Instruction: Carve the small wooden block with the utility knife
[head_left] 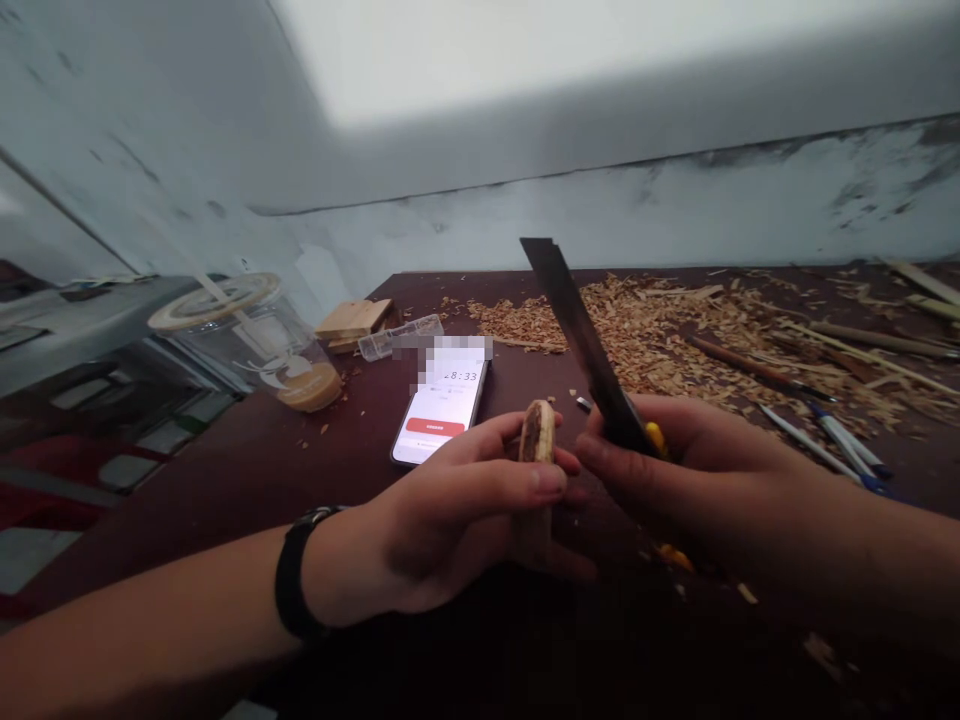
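In the middle of the head view my left hand (465, 500), with a black band on its wrist, grips a small piece of wood (538, 435) between thumb and fingers. The piece stands on edge, pale at the rim and darker on its face. To its right, my right hand (675, 460) is closed round a cutter knife with yellow parts. The knife's long dark blade (577, 330) points up and to the left, apart from the wood. A lit phone (442, 400) lies on the dark table behind my left hand.
Wood shavings (637, 330) cover the back right of the table (225, 520). Pens (847, 440) and a thin brown-handled tool (757, 367) lie at the right. A plastic cup (255, 340) with a straw, wooden blocks (356, 320) and a clear plastic case (401, 337) stand left of the shavings.
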